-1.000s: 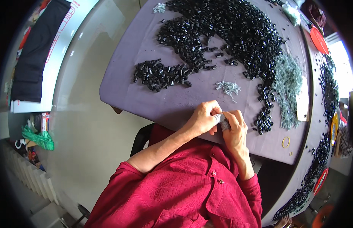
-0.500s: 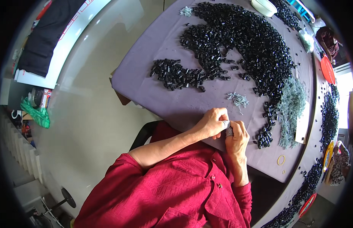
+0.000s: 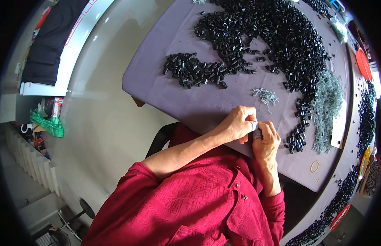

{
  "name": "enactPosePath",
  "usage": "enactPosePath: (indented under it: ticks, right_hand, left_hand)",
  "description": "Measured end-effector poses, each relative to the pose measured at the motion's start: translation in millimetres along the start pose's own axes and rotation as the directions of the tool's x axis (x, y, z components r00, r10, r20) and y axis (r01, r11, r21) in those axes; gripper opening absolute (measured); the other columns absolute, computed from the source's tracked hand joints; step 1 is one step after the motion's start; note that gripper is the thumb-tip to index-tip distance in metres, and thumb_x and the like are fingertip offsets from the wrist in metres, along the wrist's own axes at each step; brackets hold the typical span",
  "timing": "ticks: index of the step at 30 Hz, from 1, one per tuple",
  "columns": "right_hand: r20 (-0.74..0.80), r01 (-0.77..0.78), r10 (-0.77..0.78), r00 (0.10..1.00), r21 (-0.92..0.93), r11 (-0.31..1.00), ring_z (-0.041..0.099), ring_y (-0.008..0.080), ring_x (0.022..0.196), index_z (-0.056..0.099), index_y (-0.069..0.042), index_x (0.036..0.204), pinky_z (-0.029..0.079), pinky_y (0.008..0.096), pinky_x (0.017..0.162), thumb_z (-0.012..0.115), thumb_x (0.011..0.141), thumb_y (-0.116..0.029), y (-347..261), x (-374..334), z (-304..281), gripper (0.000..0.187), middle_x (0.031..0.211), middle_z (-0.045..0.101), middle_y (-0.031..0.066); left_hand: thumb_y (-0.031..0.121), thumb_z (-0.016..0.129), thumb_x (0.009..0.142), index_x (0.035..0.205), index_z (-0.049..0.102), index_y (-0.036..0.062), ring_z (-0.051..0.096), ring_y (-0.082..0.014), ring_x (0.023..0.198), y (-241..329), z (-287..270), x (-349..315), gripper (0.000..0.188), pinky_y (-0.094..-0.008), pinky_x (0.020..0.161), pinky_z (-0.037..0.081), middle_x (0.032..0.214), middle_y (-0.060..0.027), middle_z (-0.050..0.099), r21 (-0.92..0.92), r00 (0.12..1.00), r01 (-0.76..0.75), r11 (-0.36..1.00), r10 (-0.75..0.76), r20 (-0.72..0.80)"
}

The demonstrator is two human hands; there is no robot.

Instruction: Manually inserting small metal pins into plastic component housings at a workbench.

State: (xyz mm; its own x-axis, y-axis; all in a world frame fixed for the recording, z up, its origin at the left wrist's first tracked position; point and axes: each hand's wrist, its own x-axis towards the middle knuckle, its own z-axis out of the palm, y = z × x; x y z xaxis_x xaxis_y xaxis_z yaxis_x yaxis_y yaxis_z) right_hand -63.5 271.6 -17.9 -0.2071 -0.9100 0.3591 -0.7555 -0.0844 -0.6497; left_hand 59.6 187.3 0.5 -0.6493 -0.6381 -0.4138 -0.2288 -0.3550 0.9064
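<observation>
My left hand (image 3: 238,123) and my right hand (image 3: 267,142) meet at the near edge of the table, fingertips pressed together. Both are closed in a pinch; whatever lies between the fingertips is too small or too hidden to make out. Pale wrapping covers a fingertip where the hands meet, and a grey covering shows on a right-hand finger. Just beyond them lies a small heap of thin silvery pins (image 3: 266,96). To the right of the hands is a cluster of small black cylindrical pieces (image 3: 297,139), with a tangled heap of thin greyish-green pieces (image 3: 326,110) beside it.
A large heap of black pieces (image 3: 280,41) spreads over the purple-grey tablecloth (image 3: 149,82), with a smaller pile (image 3: 194,70) nearer left. A yellow rubber band (image 3: 315,166) lies at right. Another table beyond holds black pieces and a red basket (image 3: 363,64). A black chair (image 3: 161,138) stands at the near edge.
The whole view has shifted, so the table and hands sit slightly farther right and higher. Both hands keep the same pinched pose against each other.
</observation>
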Motion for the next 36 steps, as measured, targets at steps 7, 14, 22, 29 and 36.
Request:
enactPosePath:
  ticks: [7,14,22,29,36]
  right_hand:
    - [0.104,-0.055,0.053,0.993,0.015,0.998,0.058,0.032,0.063,0.058,-0.004,0.08,0.047,0.0374,0.057,0.058,0.062,0.008,2,6,-7,0.022,0.073,0.055,0.0109]
    - [0.134,-0.159,0.155,0.979,0.017,0.987,0.056,0.0318,0.062,0.057,-0.005,0.075,0.045,0.037,0.056,0.063,0.063,0.004,-7,10,-9,0.016,0.071,0.053,0.0107]
    - [0.207,-0.027,0.026,0.978,-0.002,1.0,0.057,0.0384,0.074,0.054,-0.003,0.083,0.047,0.0446,0.066,0.058,0.069,0.0,-37,69,32,0.014,0.078,0.056,0.0174]
    - [0.138,-0.079,0.08,0.987,-0.014,0.997,0.059,0.0385,0.077,0.053,0.001,0.086,0.049,0.0445,0.069,0.06,0.069,-0.002,-22,98,72,0.019,0.082,0.059,0.0199]
    - [0.191,0.004,0.019,0.981,-0.121,0.993,0.061,0.0381,0.076,0.052,0.003,0.087,0.051,0.0427,0.068,0.057,0.07,0.001,-38,105,89,0.018,0.083,0.058,0.0219]
  left_hand:
    - [0.0,0.051,0.084,0.08,0.05,-0.0021,0.056,-0.0132,0.044,4,-1,1,0.005,-0.0271,0.036,0.047,0.062,-0.0079,0.056,0.061,0.999,0.027,0.998,-0.029,0.023]
    - [0.0,0.052,0.085,0.088,0.052,-0.0012,0.056,-0.0104,0.048,-7,3,-11,0.003,-0.025,0.038,0.045,0.067,-0.0076,0.058,0.058,0.995,-0.07,0.996,0.074,-0.069]
    - [0.001,0.061,0.077,0.082,0.057,0.0054,0.057,-0.0304,0.068,10,-84,-3,0.008,-0.038,0.061,0.048,0.076,-0.0103,0.057,0.743,0.538,-0.442,0.502,0.811,-0.228]
    - [-0.004,0.059,0.071,0.102,0.061,0.0019,0.057,-0.0286,0.097,9,-117,32,0.032,-0.038,0.087,0.043,0.101,-0.0116,0.062,0.892,0.536,-0.363,0.269,0.844,-0.037]
    - [-0.005,0.057,0.069,0.1,0.062,0.0023,0.057,-0.0274,0.097,4,-124,31,0.032,-0.0391,0.089,0.04,0.099,-0.01,0.063,0.9,0.549,-0.358,0.249,0.835,-0.013]
